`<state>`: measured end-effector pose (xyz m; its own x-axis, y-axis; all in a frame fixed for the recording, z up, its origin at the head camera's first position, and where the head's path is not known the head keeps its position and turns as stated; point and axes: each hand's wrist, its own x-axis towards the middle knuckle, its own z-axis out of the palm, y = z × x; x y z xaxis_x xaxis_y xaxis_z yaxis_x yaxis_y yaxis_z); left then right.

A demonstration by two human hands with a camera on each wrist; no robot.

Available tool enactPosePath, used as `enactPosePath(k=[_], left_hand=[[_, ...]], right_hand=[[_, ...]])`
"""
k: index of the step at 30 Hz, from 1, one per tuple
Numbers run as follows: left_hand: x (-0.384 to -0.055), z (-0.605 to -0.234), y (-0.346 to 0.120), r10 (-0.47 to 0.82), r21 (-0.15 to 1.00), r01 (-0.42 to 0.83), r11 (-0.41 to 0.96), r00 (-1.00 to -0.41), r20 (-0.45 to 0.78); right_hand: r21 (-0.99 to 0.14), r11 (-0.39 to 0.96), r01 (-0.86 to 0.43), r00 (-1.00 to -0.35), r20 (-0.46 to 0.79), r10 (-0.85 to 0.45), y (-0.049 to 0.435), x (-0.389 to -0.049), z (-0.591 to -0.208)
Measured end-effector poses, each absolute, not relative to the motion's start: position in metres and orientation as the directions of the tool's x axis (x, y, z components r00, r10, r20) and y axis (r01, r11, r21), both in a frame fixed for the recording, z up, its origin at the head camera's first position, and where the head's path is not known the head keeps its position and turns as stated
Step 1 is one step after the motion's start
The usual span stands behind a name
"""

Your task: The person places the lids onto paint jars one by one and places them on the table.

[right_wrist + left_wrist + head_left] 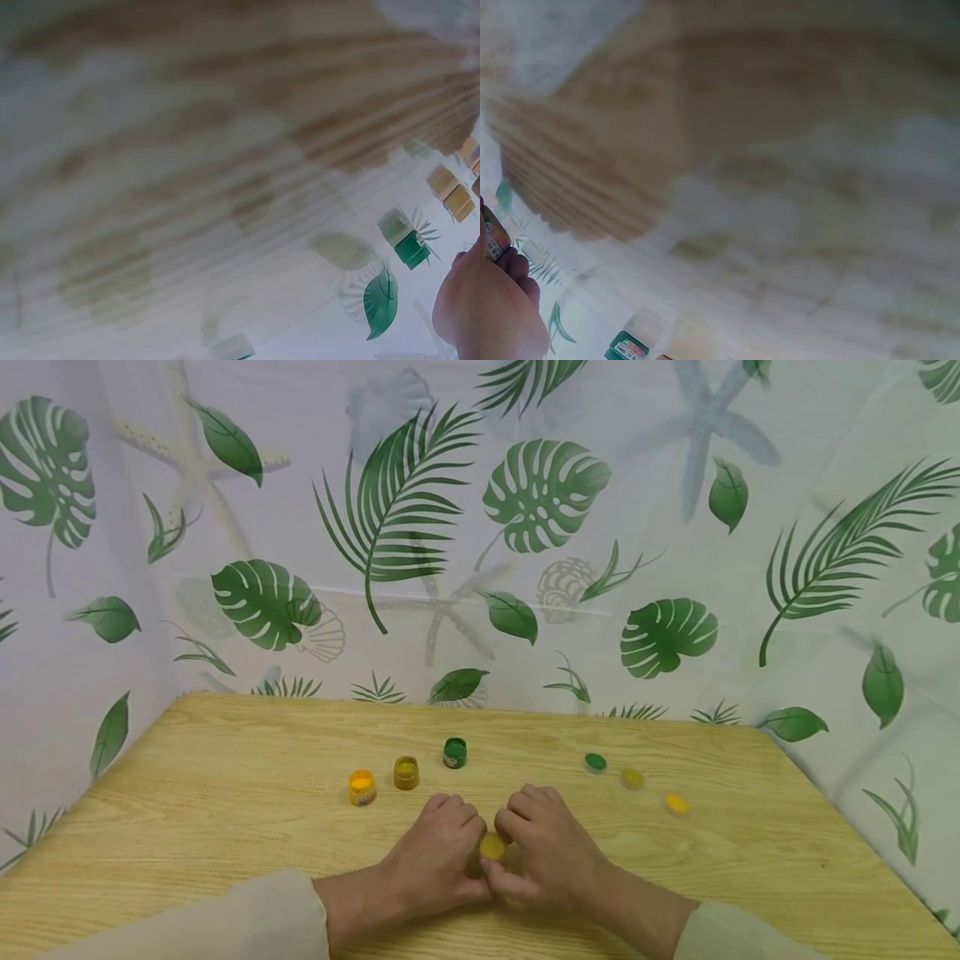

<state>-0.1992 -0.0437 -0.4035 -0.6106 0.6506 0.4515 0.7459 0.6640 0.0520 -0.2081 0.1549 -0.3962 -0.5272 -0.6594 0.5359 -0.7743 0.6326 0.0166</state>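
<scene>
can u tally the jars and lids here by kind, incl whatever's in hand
Small open round paint jars (orange-yellow jar, olive jar, green jar): 3
Flat round loose lids (green lid, olive lid, yellow lid): 3
Held round yellow-topped container: 1
Total: 7

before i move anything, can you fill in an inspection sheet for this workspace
Surface: wood-grain table, no spill seen.
Job's things: orange paint jar, olive paint jar and green paint jar, all open; green lid, olive lid and yellow lid lie to their right.
Clutter: nothing seen.
Grip: left hand and right hand hold a yellow-topped jar.
Cables: nothing seen.
Surroundings: leaf-print sheet behind the table.
</scene>
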Motion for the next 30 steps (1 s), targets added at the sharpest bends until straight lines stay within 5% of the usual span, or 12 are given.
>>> enactPosePath(k=[22, 30], left_hand=[[-0.1997, -0.399, -0.0421, 0.7, -0.01, 0.786, 0.618, -0.545, 0.462], [-0.1971, -0.398, -0.043, 0.699, 0.013, 0.776, 0.63, -0.575, 0.424]], right_hand=[[0.001, 0.59, -0.807, -0.536, 0.419, -0.733, 0.1582, -0.2101, -0.3916], [0.0, 0.603, -0.797, -0.547, 0.42, -0.724, 0.1549, -0.2084, -0.3944]])
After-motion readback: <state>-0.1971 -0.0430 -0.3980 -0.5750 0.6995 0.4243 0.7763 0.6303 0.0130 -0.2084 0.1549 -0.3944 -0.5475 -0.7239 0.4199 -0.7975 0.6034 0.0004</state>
